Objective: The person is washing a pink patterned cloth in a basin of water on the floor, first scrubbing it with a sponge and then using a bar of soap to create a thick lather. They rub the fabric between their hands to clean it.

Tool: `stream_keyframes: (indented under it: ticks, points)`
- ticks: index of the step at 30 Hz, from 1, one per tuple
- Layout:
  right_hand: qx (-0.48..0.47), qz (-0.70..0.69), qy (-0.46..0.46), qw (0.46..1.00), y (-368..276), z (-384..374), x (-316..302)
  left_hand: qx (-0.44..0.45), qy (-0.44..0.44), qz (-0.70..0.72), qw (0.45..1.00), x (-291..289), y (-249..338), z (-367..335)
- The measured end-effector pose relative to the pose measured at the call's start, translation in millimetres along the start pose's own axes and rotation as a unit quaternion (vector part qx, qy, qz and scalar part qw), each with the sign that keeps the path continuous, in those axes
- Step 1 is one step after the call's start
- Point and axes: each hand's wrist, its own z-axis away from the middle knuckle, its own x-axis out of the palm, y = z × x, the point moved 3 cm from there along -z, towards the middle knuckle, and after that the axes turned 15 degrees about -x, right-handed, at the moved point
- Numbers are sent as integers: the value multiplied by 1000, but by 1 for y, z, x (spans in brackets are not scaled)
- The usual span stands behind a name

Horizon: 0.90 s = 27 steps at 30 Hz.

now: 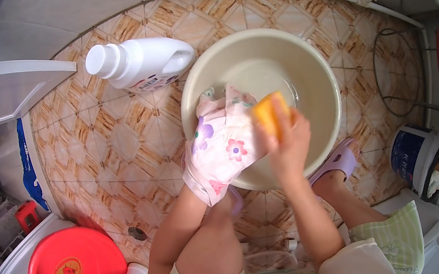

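Floral cloth (222, 136) covers my left hand, likely for backing, grip impossible to tell; my right hand (291, 135) clamps a yellow block (267, 115).

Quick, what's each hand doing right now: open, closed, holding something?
Left hand: inside the pink floral cloth; open or closed cannot be told.
Right hand: closed on a yellow-orange block.

Basin (313, 86) open at right, bottle (151, 60) left

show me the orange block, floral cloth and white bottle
orange block (266, 117): head view, its broad face
floral cloth (223, 139): head view, its printed middle
white bottle (146, 60): head view, its upper side
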Motion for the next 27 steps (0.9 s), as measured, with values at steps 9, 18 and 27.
stream_keyframes:
  ticks: [9,18,27]
  points:
    - [-105,-6,-83,991,-50,-6,7,-47,-68,262,962,-6,-9,8]
    - [-155,-22,-81,984,-59,7,10,-45,-94,305,947,-8,-10,2]
    - [-169,-39,-65,983,-67,9,13,-54,-59,182,980,-79,-54,-11]
